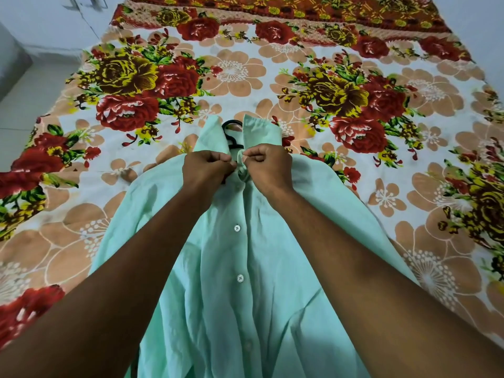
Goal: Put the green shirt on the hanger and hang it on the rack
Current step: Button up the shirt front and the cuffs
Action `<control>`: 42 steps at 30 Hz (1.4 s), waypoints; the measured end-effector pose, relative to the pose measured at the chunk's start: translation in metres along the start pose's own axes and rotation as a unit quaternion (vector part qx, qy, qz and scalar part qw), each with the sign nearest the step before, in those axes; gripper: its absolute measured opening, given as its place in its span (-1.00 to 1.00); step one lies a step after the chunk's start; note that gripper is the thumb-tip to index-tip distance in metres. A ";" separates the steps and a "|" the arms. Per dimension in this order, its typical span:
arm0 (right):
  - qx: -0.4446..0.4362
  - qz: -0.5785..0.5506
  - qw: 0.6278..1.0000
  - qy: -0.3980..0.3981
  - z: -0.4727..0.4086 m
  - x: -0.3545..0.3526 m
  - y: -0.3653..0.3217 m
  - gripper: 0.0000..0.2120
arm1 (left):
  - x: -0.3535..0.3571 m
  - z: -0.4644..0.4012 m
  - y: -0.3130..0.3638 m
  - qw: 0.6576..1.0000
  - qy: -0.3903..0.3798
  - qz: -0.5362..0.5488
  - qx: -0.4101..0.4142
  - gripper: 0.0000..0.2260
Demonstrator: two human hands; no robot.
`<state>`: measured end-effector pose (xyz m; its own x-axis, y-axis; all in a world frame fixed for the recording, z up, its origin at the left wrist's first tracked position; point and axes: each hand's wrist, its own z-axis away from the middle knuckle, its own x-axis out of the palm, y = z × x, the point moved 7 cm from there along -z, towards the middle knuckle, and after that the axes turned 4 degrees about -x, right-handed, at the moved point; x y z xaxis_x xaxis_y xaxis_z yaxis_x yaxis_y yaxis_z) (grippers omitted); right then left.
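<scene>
The mint green shirt lies front up on the bed, collar pointing away from me. A black hanger sits inside it, with only its hook and neck showing between the raised collar flaps. My left hand pinches the left edge of the placket just below the collar. My right hand pinches the right edge, where the fabric bunches between its fingers. The two hands almost touch at the top button spot. Two white buttons show lower on the placket. The rack is not in view.
A floral bedsheet with red and yellow roses covers the whole bed. The bed's left edge borders a pale tiled floor, with a white wall behind it.
</scene>
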<state>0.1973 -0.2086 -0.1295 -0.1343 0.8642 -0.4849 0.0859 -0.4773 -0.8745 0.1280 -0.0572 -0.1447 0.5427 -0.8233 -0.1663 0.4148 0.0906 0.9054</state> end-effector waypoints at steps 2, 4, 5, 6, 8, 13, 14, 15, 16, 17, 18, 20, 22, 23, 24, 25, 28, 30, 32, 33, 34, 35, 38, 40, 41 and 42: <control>0.022 -0.018 1.000 -0.007 -0.001 0.001 0.004 -0.91 | -0.001 -0.001 -0.011 0.998 0.007 0.051 -0.045 -0.78; 0.034 -0.033 0.999 -0.014 -0.002 0.003 0.005 -0.91 | -0.001 -0.002 -0.018 0.993 0.014 0.094 -0.071 -0.66; 0.036 -0.039 0.998 -0.017 -0.002 0.004 0.006 -0.91 | -0.001 -0.003 -0.021 0.991 0.015 0.109 -0.078 -0.64; 0.034 -0.040 0.998 -0.019 -0.002 0.004 0.005 -0.91 | -0.001 -0.004 -0.024 0.989 0.016 0.119 -0.084 -0.64; 0.019 -0.027 0.999 -0.017 -0.001 0.004 0.002 -0.93 | 0.000 -0.004 -0.027 0.986 0.017 0.139 -0.090 -0.66; 0.020 -0.024 1.000 -0.003 0.002 0.003 -0.002 -0.96 | 0.002 -0.004 -0.033 0.979 0.042 0.179 -0.090 -0.64; 0.031 -0.033 0.999 0.000 0.002 0.003 -0.001 -0.97 | 0.002 -0.003 -0.034 0.978 0.049 0.184 -0.090 -0.64; 0.041 -0.045 0.998 0.002 0.001 0.002 0.001 -0.97 | 0.001 -0.002 -0.034 0.977 0.060 0.186 -0.087 -0.63; 0.049 -0.059 0.997 0.003 0.001 0.002 0.002 -0.97 | 0.000 0.000 -0.034 0.977 0.071 0.185 -0.083 -0.62; 0.051 -0.069 0.996 0.001 0.002 0.001 0.003 -0.97 | 0.000 0.002 -0.034 0.977 0.083 0.183 -0.078 -0.62; 0.049 -0.075 0.996 -0.002 0.003 0.001 0.003 -0.97 | 0.000 0.004 -0.032 0.977 0.092 0.178 -0.072 -0.61; 0.044 -0.082 0.996 -0.008 0.006 0.003 0.003 -0.96 | 0.001 0.008 -0.030 0.979 0.097 0.171 -0.061 -0.61; 0.047 -0.084 0.995 -0.008 0.006 0.004 0.006 -0.96 | 0.002 0.011 -0.028 0.979 0.096 0.172 -0.055 -0.61; 0.049 -0.083 0.995 -0.007 0.006 0.005 0.007 -0.96 | 0.002 0.013 -0.028 0.979 0.095 0.173 -0.054 -0.61; 0.047 -0.078 0.996 -0.006 0.005 0.005 0.008 -0.96 | 0.001 0.014 -0.028 0.978 0.095 0.175 -0.054 -0.62; 0.041 -0.067 0.997 -0.004 0.005 0.006 0.007 -0.96 | 0.001 0.015 -0.028 0.978 0.094 0.179 -0.053 -0.62; 0.011 -0.024 1.000 0.004 0.007 0.008 0.003 -0.97 | 0.001 0.019 -0.026 0.977 0.091 0.186 -0.044 -0.62; 0.009 -0.024 1.000 0.007 0.009 0.009 0.003 -0.96 | 0.001 0.021 -0.025 0.978 0.089 0.187 -0.037 -0.63; 0.025 -0.045 0.999 0.008 0.009 0.009 0.007 -0.96 | 0.002 0.022 -0.024 0.979 0.087 0.183 -0.029 -0.64; 0.037 -0.065 0.997 0.008 0.009 0.009 0.009 -0.96 | 0.002 0.022 -0.024 0.979 0.088 0.180 -0.025 -0.64; 0.050 -0.086 0.995 0.007 0.009 0.008 0.012 -0.96 | 0.002 0.022 -0.023 0.980 0.089 0.176 -0.022 -0.64; 0.061 -0.106 0.992 0.005 0.009 0.008 0.013 -0.97 | 0.003 0.022 -0.023 0.981 0.090 0.172 -0.018 -0.64; 0.079 -0.144 0.986 -0.009 0.011 0.008 0.015 -0.97 | 0.004 0.024 -0.022 0.982 0.093 0.166 -0.011 -0.65; 0.085 -0.147 0.985 -0.020 0.010 0.009 0.016 -0.95 | 0.004 0.024 -0.023 0.981 0.096 0.168 -0.009 -0.65; 0.087 -0.147 0.985 -0.022 0.010 0.010 0.017 -0.95 | 0.005 0.024 -0.024 0.981 0.095 0.169 -0.009 -0.65; 0.088 -0.145 0.985 -0.021 0.010 0.010 0.017 -0.94 | 0.005 0.023 -0.024 0.981 0.094 0.170 -0.010 -0.65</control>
<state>0.1878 -0.2097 -0.1493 -0.1692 0.9628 -0.2107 -0.1348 -0.2343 -0.9628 0.1033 -0.0763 -0.1585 0.7765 -0.6259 0.0730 0.1996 0.3541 0.9136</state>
